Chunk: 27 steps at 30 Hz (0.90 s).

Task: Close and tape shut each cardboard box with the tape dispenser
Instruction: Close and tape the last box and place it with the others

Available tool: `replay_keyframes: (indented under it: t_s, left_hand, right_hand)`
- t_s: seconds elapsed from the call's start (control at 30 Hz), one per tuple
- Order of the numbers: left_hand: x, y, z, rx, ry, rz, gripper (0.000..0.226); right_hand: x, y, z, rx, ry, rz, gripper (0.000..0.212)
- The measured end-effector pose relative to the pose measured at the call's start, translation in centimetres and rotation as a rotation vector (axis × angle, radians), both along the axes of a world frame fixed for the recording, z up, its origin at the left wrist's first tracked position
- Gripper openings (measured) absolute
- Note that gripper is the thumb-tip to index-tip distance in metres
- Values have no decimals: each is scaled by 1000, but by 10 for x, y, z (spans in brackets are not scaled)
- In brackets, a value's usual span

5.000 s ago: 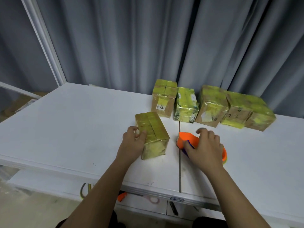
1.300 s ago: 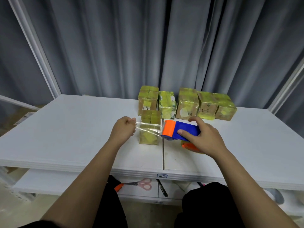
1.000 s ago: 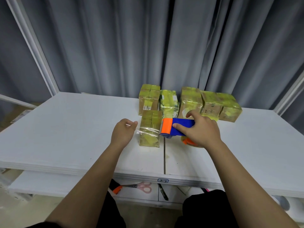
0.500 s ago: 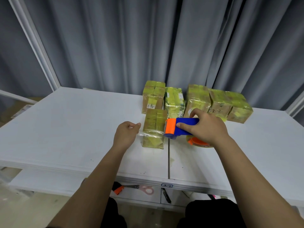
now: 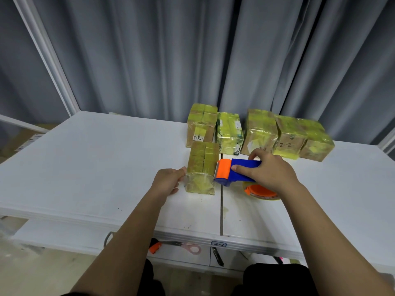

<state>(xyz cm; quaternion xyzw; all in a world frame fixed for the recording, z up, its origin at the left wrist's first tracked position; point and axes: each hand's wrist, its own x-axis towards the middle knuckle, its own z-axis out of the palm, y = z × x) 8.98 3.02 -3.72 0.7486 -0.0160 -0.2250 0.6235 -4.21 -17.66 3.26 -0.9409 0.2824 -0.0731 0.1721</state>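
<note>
A small cardboard box (image 5: 202, 165) wrapped in yellowish tape lies on the white table (image 5: 96, 167) in front of me. My right hand (image 5: 267, 174) grips a blue and orange tape dispenser (image 5: 233, 170) whose orange head touches the box's right top edge. A clear strip of tape runs from it over the box's near end. My left hand (image 5: 167, 182) pinches the strip's free end against the box's left side.
Several taped boxes (image 5: 258, 133) stand in a row at the back by the grey curtain. An orange tape roll (image 5: 260, 192) lies under my right wrist. Scissors (image 5: 177, 247) and a pen (image 5: 218, 256) lie on the lower shelf. A seam (image 5: 221, 210) splits the tabletop.
The stretched tape has come down onto the box. My left hand moved right to the box's left side, and the dispenser moved left onto its right edge.
</note>
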Motion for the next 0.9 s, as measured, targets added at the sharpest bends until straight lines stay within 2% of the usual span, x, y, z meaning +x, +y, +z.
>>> replay_keyframes:
  t_s: [0.33,0.43,0.53,0.6,0.67,0.7,0.8,0.9]
  left_hand:
    - [-1,-12,-5,89,210,-39,25]
    - [-3,-10,-8,24,336,-21,36]
    - [-5,-10,-16,-45,320,-30,41]
    - [-7,-6,-26,22,143,-23,35]
    - [-7,1,-34,183,-168,13,16]
    - [-8,3,-33,196,-273,37,5]
    - [-8,-4,-12,141,-532,58,25]
    - [-14,-23,15,139,-724,-124,30]
  right_hand:
    - [-2,3,-5,0,-7,-12,55]
    - [-3,4,-5,0,0,-14,57]
    - [-3,5,-4,-2,1,-16,58]
    - [-5,6,-4,-2,9,-15,58]
    - [-6,7,-5,1,10,-16,58]
    - [-7,6,-5,2,8,-16,58]
    - [-8,5,-5,13,-2,-20,60]
    - [-9,4,-7,14,-1,-13,60]
